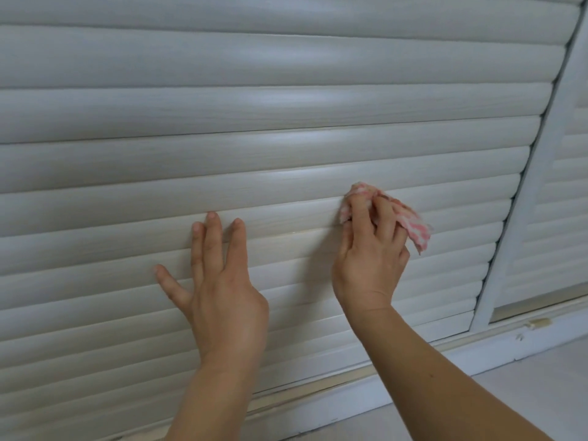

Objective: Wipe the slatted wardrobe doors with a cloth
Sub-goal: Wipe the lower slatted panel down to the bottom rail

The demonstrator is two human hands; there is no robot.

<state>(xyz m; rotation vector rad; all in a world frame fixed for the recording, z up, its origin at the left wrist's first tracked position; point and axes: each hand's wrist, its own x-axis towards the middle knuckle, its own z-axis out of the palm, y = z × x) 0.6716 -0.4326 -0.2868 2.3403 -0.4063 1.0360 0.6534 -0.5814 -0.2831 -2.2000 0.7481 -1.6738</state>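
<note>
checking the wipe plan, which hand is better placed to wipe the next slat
Right. The right hand already grips the pink and white cloth against the slatted door. The left hand holds no cloth; it rests flat on the slats with fingers spread, likely steadying the door.

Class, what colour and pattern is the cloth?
Pink and white check, held in the right hand; the cloth shows best in the head view.
</note>
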